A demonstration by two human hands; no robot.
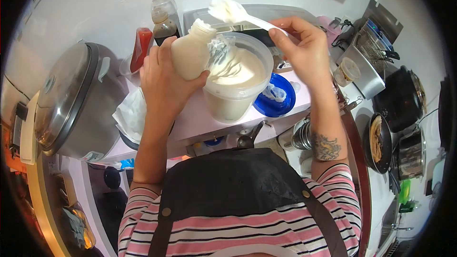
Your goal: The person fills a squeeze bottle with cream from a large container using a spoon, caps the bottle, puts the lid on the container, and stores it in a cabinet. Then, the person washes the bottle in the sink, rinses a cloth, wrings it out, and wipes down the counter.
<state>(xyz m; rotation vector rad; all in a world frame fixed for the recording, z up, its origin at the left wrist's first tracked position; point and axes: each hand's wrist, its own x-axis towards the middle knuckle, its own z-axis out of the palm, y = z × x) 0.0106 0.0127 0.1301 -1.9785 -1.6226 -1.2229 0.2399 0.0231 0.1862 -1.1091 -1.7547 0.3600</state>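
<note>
My left hand (164,78) is wrapped round a squeeze bottle (189,56) full of a creamy white substance, its uncapped neck tilted toward the tub. Some of the cream sits at the bottle's mouth. A pale plastic spoon (257,20) is pinched in my right hand (304,43), raised above the tub with a heap of white cream on its end. Between and below my hands stands a large translucent tub (228,102), filled with thick white cream (243,66) and smeared on its inner wall. Just right of it lies a blue lid (285,107) with cream on it.
A large grey cooker (71,100) stands at the left. Behind my left hand are a red sauce bottle (141,47) and a yellow-capped bottle (164,12) with dark liquid. On the right are a wire fryer basket (370,45) and a black pan (379,143) with food in it.
</note>
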